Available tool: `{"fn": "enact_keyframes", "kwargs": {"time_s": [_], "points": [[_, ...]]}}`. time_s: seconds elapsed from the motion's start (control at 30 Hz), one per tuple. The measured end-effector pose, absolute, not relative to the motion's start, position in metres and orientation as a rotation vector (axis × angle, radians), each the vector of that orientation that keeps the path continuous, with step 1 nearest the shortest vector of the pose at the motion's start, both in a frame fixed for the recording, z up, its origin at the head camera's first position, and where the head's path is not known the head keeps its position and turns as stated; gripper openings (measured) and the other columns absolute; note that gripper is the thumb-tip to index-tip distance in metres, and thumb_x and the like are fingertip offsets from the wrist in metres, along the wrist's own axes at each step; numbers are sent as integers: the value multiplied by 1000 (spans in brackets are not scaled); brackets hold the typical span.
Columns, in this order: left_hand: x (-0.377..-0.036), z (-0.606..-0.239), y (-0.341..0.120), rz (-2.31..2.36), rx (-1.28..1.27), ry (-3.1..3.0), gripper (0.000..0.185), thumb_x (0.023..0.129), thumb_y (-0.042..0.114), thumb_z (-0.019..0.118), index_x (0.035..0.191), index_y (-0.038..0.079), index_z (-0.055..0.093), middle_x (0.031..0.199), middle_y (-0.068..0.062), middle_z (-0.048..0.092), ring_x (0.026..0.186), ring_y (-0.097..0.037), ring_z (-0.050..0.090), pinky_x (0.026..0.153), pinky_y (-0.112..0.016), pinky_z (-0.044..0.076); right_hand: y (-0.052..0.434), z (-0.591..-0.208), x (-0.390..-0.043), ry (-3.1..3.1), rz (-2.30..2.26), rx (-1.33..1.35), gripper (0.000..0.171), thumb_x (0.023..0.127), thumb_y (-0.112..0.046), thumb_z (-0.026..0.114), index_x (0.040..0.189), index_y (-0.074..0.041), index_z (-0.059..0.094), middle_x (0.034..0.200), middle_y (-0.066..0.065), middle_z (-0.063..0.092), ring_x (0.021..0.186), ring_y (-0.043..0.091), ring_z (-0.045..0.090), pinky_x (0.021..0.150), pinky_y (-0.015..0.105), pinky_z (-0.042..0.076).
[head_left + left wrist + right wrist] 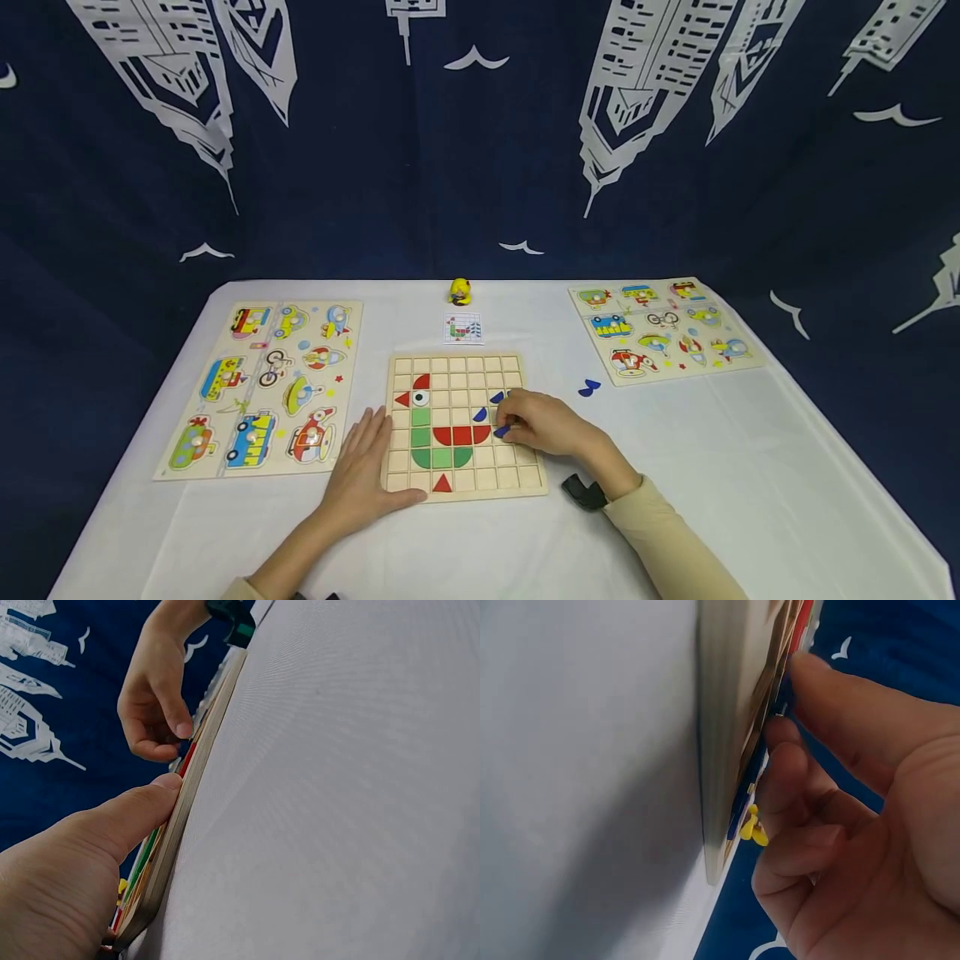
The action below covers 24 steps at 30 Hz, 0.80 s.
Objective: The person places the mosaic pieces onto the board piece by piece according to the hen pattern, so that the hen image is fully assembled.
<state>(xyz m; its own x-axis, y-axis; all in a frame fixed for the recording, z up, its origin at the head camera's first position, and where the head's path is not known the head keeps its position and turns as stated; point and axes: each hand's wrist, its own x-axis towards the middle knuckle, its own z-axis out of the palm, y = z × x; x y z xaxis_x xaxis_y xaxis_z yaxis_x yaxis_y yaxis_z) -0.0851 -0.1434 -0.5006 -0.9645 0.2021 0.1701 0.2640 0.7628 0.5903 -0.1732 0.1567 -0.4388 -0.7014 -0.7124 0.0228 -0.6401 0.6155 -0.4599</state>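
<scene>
Blue curved piece point(501, 431), wooden grid board point(517, 364)

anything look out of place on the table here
Only the loose blue pieces: they lie on the white tablecloth right of the grid board, outside it. Everything else sits flat and tidy.

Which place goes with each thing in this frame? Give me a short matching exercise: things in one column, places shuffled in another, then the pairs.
Things:
1. left hand
2. right hand
3. yellow figure
4. loose blue pieces

Places:
A. at the table's far edge, behind the small pattern card
B. on the white cloth, right of the grid board
C. resting at the grid board's left edge
D. over the grid board's right half, fingers at a blue piece

Pairs: 1-C, 2-D, 3-A, 4-B
</scene>
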Motion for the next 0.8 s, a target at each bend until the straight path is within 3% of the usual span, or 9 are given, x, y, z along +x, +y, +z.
{"fn": "enact_keyframes", "kwargs": {"time_s": [0.13, 0.37, 0.8], "points": [[-86, -501, -143, -978, -392, -2850, 120, 62, 58, 84, 147, -9, 33, 159, -24, 24, 149, -41, 14, 119, -58, 12, 164, -437, -172, 2705, -717, -1067, 15, 85, -14, 75, 97, -13, 67, 93, -3, 63, 80, 10, 53, 72, 23, 47], [-84, -500, -146, -965, -374, -2871, 120, 62, 58, 84, 148, -8, 33, 160, -22, 23, 150, -39, 13, 120, -56, 12, 186, -438, -171, 2787, -794, -938, 16, 82, -7, 77, 94, -12, 68, 90, -4, 64, 77, 8, 53, 67, 20, 46], [-85, -502, -143, -983, -371, -2857, 119, 62, 57, 84, 148, -7, 33, 160, -22, 24, 150, -39, 13, 119, -58, 14, 163, -441, -167, 2675, -740, -1133, 14, 88, -6, 70, 98, -14, 74, 96, -3, 67, 84, 8, 55, 75, 24, 49]]}}
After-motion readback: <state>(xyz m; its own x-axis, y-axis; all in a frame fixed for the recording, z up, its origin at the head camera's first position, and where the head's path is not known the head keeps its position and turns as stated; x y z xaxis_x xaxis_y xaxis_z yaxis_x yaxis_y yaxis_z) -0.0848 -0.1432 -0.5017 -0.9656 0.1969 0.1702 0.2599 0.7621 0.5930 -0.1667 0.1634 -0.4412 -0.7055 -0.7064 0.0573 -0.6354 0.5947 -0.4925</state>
